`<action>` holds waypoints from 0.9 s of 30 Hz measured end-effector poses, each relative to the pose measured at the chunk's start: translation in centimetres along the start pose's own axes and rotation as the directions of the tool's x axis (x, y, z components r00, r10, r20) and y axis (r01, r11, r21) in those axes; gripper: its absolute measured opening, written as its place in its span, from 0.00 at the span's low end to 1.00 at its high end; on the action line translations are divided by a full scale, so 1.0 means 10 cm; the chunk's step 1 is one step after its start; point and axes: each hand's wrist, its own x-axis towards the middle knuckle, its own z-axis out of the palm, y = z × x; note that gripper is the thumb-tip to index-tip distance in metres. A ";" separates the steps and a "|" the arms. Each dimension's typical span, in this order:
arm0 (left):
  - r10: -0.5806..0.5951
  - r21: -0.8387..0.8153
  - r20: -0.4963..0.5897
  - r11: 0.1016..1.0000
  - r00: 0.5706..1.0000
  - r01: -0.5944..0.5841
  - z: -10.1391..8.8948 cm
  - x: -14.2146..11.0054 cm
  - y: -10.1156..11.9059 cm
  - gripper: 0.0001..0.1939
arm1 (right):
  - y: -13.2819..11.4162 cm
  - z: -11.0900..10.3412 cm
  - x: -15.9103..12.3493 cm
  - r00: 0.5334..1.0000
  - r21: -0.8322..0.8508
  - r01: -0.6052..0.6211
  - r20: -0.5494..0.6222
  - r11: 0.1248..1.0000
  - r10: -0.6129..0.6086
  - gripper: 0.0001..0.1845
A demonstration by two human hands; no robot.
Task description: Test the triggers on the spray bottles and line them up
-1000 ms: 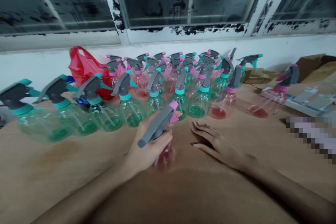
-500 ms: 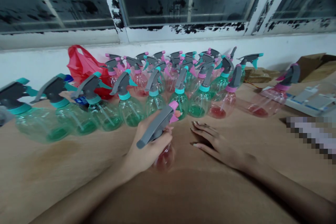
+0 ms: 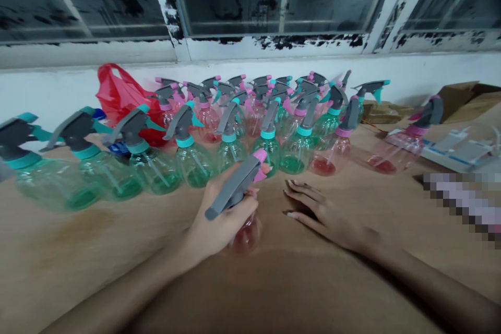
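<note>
My left hand (image 3: 221, 214) is wrapped round the neck of a pink spray bottle (image 3: 247, 235) with a grey trigger head and pink nozzle. The bottle stands upright on the wooden table (image 3: 313, 282), its collar hidden by my fingers. To its right, my right hand (image 3: 321, 211) rests on the table with fingers stretched out, holding nothing. Just beyond my hands runs a row of clear green spray bottles (image 3: 194, 167) with turquoise collars. A pink spray bottle (image 3: 331, 156) ends that row on the right.
More pink and green spray bottles crowd behind, near the wall. A red plastic bag (image 3: 121, 94) sits at the back left. Off to the right are another pink spray bottle (image 3: 391, 154), a brown cardboard box (image 3: 465, 99) and a white tray-like item (image 3: 450, 148).
The view has shifted very slightly. My left hand still grips the pink spray bottle and my right hand lies in the same place.
</note>
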 end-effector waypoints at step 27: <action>0.008 -0.025 0.046 1.000 0.999 -0.007 0.00 0.00 -0.03 0.03 | 0.05 0.03 -0.02 1.000 -0.037 0.010 0.006 0.999 -0.010 0.29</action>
